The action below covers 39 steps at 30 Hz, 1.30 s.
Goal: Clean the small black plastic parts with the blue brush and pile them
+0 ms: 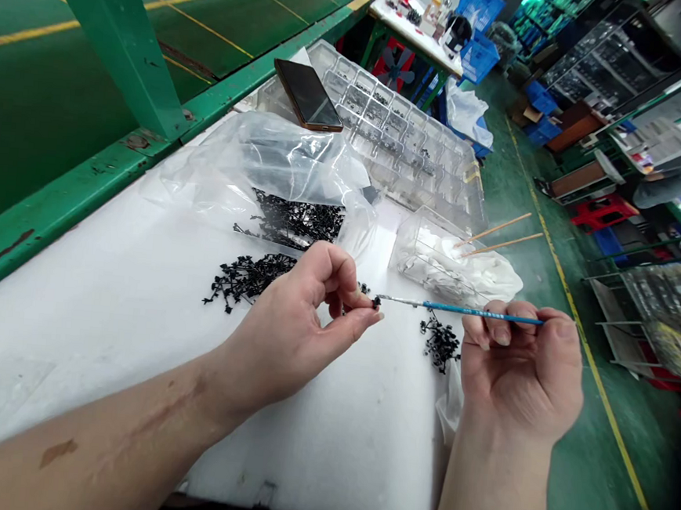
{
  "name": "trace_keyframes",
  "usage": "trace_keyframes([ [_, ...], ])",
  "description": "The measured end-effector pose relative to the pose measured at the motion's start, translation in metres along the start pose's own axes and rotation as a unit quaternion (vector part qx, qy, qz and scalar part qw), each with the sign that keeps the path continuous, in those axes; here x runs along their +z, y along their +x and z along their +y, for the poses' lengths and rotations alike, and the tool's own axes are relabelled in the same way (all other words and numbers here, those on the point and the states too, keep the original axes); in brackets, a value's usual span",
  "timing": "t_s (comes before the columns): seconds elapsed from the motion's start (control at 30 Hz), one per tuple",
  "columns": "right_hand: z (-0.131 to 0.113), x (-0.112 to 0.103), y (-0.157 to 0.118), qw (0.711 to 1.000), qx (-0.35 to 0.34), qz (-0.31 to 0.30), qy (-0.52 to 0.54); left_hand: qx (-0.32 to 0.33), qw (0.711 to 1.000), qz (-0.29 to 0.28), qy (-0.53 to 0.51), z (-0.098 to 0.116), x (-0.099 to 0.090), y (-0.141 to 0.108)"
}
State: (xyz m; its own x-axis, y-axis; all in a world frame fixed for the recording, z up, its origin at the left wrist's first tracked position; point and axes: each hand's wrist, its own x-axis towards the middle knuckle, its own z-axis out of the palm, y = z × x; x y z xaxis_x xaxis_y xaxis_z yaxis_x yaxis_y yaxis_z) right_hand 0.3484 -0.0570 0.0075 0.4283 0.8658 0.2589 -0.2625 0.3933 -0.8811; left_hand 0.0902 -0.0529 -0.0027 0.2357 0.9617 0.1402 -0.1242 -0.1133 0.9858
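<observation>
Between its thumb and fingers my left hand [306,315] pinches a small black part [376,302]. My right hand [520,363] is closed on a thin blue brush [477,311], held level, with its tip touching or very near the black part. Behind my left hand a pile of black parts [247,277] lies on the white foam surface [105,323]. More of them show at the mouth of a clear plastic bag [301,158]. A smaller cluster of black parts [440,341] sits under the brush, left of my right hand.
A phone [309,95] rests on a clear compartment tray [409,127] at the back. Right of the bag, a clear box [415,249] holds white material and two wooden sticks [499,230]. A green metal frame [166,147] runs along the left. A person [670,183] is at the far right.
</observation>
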Motion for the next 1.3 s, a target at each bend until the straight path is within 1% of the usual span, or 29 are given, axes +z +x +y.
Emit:
trace_keyframes([
  [0.2,-0.0004,0.001,-0.0003,1.0,-0.004,-0.005,-0.002,-0.005,1.0,-0.003,0.0,0.0005,0.0,-0.0001],
  [0.73,-0.0051,0.0022,0.0003,1.0,-0.008,0.016,-0.017,-0.003,1.0,-0.002,-0.001,0.0024,-0.0001,0.0002],
  [1.17,-0.0012,0.0015,0.0006,0.999,-0.02,-0.002,-0.032,-0.006,1.0,0.002,0.002,0.0033,0.0006,-0.0001],
  [1.3,-0.003,0.0024,0.0013,0.999,-0.016,0.012,-0.032,-0.002,1.0,0.005,0.009,0.0027,0.0005,0.0001],
])
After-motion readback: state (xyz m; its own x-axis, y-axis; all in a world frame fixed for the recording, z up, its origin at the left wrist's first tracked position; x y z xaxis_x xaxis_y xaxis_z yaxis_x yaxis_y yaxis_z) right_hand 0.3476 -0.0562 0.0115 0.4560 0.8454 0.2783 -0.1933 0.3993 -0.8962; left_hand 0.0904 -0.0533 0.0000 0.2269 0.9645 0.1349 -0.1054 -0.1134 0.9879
